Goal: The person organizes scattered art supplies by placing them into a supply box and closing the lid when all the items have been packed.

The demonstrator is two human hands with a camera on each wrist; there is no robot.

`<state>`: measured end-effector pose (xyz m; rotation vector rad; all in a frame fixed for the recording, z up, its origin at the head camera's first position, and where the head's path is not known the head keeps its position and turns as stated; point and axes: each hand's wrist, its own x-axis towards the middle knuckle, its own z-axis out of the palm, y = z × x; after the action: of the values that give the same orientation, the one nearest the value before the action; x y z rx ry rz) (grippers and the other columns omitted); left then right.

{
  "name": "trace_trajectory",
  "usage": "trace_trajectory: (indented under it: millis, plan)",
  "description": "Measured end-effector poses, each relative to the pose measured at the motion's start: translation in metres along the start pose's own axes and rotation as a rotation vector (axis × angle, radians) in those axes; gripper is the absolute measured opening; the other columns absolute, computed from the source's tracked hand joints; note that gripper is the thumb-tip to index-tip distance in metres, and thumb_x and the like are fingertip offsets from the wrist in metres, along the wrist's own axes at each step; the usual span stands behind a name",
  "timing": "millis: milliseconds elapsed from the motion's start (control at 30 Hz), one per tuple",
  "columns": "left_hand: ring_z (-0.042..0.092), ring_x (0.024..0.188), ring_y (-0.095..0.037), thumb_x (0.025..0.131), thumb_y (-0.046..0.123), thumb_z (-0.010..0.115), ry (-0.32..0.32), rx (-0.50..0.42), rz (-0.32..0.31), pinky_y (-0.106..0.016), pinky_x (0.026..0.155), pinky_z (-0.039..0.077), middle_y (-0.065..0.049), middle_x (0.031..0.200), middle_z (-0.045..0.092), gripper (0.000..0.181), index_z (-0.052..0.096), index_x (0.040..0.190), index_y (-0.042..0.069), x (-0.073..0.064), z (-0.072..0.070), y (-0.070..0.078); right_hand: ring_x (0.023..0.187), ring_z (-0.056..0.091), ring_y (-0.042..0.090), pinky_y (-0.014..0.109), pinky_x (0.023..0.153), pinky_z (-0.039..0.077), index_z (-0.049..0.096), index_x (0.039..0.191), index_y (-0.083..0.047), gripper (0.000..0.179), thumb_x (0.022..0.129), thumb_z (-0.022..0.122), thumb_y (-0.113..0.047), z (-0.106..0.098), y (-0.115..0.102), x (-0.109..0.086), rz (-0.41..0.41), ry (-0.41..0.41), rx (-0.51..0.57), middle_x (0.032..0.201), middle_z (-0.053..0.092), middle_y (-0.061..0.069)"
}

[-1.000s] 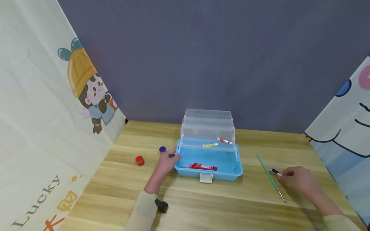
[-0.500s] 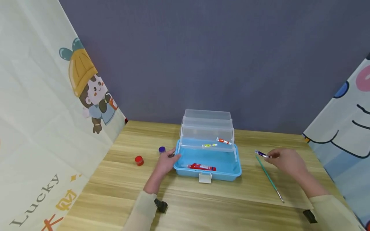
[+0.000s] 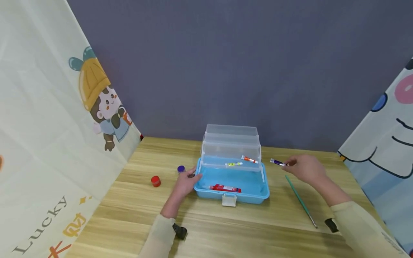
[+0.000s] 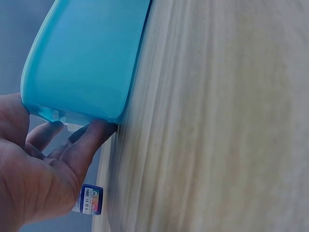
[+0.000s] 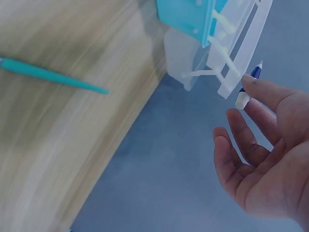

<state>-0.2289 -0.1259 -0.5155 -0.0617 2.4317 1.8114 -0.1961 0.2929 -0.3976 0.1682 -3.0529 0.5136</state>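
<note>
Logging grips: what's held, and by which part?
Right hand pinches the purple tube near its white cap; left hand grips the blue box by its left end.

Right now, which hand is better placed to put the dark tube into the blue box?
Right, I'd judge: the right hand pinches the dark tube, to the right of the blue box. The left hand grips the box's opposite side.

The left hand and right hand are bare below loose cream sleeves, each cuff bearing a small black block. Faint grey marks pattern the right sleeve.
</note>
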Motion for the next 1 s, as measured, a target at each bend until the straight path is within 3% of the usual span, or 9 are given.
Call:
trace_trajectory:
  millis: [167,433,1000]
  plan:
    - [0.061,0.109,-0.030,0.090,0.029,0.071,0.005,-0.015,0.001,-0.033,0.076,0.057,-0.021,0.137,0.052,0.055,0.052,0.140,0.016,-0.002,0.000,0.001,0.079,0.062,0.025,0.037,0.057,0.048,0.075,0.101,-0.011,0.031,0.087,0.070,-0.038,-0.001,-0.015,0.013,-0.017,0.002,-0.006,0.096,0.069,0.009]
    - [0.056,0.118,-0.034,0.090,0.030,0.071,0.021,0.000,0.016,-0.039,0.088,0.053,-0.019,0.139,0.051,0.055,0.053,0.139,0.016,-0.001,0.001,0.000,0.076,0.061,0.022,0.036,0.057,0.049,0.074,0.104,-0.010,0.031,0.088,0.070,-0.037,-0.006,-0.039,0.032,-0.032,-0.024,0.041,0.095,0.069,0.006]
    - [0.058,0.115,-0.034,0.088,0.033,0.072,0.010,-0.023,-0.004,-0.037,0.083,0.056,-0.020,0.138,0.052,0.057,0.053,0.140,0.017,-0.002,0.000,0.000,0.074,0.061,0.019,0.036,0.060,0.051,0.075,0.104,-0.010,0.026,0.086,0.074,-0.029,0.004,-0.092,0.067,-0.094,-0.063,0.039,0.092,0.070,0.003]
